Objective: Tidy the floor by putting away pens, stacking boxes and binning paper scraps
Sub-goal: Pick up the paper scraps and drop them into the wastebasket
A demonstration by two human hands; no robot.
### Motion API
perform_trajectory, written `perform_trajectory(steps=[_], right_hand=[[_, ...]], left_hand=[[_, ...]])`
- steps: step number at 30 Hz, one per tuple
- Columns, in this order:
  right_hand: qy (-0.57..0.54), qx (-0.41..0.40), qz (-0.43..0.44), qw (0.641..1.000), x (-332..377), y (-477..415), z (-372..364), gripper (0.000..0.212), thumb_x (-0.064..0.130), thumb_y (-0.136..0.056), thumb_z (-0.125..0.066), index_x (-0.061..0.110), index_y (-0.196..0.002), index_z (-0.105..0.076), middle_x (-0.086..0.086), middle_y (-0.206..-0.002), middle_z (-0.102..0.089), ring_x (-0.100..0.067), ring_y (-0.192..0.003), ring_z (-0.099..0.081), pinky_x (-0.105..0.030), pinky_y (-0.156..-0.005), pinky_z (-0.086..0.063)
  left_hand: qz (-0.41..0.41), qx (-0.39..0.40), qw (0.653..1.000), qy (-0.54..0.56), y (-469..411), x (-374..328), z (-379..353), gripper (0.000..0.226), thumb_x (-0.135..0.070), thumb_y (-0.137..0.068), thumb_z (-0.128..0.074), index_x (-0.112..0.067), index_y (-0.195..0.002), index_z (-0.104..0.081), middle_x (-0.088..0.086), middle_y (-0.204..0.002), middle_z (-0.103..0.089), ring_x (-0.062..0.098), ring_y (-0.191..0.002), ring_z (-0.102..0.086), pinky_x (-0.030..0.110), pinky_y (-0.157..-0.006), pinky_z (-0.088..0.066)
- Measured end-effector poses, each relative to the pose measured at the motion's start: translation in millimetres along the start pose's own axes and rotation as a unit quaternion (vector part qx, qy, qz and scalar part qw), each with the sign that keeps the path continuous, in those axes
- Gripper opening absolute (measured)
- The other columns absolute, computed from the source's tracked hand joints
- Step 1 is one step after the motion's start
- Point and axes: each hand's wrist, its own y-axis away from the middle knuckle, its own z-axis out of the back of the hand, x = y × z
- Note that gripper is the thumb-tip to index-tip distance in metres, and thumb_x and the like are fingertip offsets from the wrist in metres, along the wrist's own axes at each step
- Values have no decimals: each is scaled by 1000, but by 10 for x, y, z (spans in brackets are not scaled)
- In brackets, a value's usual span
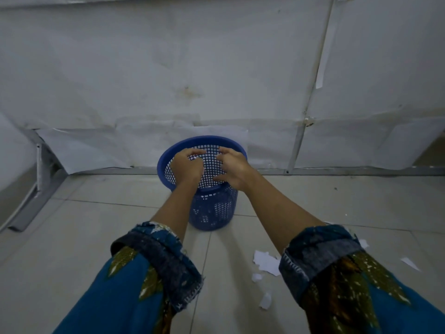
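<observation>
A blue mesh waste basket [212,208] stands on the tiled floor against the white wall. Both my hands hover over its mouth. My left hand [186,166] has its fingers curled loosely inward, and I see nothing in it. My right hand [232,168] is spread with fingers apart and holds nothing. White paper shows through the mesh low inside the basket. Several torn white paper scraps [266,262] lie on the floor to the right, near my right sleeve, with one scrap [265,301] closer to me.
A white covered wall with a metal frame [298,141] runs behind the basket. A grey metal bracket [41,174] slopes down at the left corner. More small scraps [410,263] lie far right on the tiles.
</observation>
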Motion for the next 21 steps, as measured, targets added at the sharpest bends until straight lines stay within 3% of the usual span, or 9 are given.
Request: perform_trajectory(steps=[5, 9, 11, 16, 18, 21], right_hand=[[-32, -7, 11, 999, 69, 11, 140, 33, 9, -96, -50, 8, -129, -50, -5, -107, -54, -27, -112, -52, -40, -89, -52], [-74, -48, 48, 995, 164, 50, 483, 11, 3, -91, -56, 7, -101, -58, -4, -82, -59, -19, -74, -60, -28, -67, -57], [-55, -79, 54, 994, 159, 70, 723, 7, 4, -91, -57, 10, -93, -59, -3, -80, -61, -17, -69, -60, -27, -63, -54], [39, -133, 28, 990, -34, 158, 1350, 13, 9, -91, -58, 14, -79, -60, -8, -93, -64, -16, -68, -59, -26, -62, -51], [107, -150, 4, 983, -146, 210, 1590, 6, 11, -91, -58, 10, -90, -65, -11, -102, -66, -17, -74, -61, -26, -63, -51], [245, -131, -67, 958, -342, 271, 1926, 26, 13, -92, -58, 7, -116, -62, -12, -118, -65, -21, -91, -59, -29, -70, -51]], left_hand=[[-67, -52, 996, -28, 10, -38, -111, 25, 2, -83, -54, -10, -90, -75, 8, -126, -63, 24, -121, -54, 32, -101, -43], [-206, -52, 977, -31, 173, -231, -251, 20, 4, -83, -53, -4, -84, -72, 12, -113, -61, 22, -109, -55, 5, -75, -32], [-295, -35, 955, -18, 284, -318, -376, 17, 6, -79, -53, -1, -79, -69, 15, -99, -62, 25, -97, -56, 6, -72, -34], [-459, 77, 879, -101, 656, -249, -762, 14, 2, -77, -57, -6, -77, -69, 9, -87, -62, 19, -85, -57, 22, -63, -46], [-463, 155, 863, -130, 783, -128, -900, 15, 2, -77, -57, -6, -80, -69, 8, -89, -62, 21, -88, -58, 29, -69, -51], [-424, 294, 832, -204, 922, 103, -1058, 21, -2, -82, -55, -10, -97, -68, 6, -106, -61, 21, -104, -56, 34, -87, -50]])
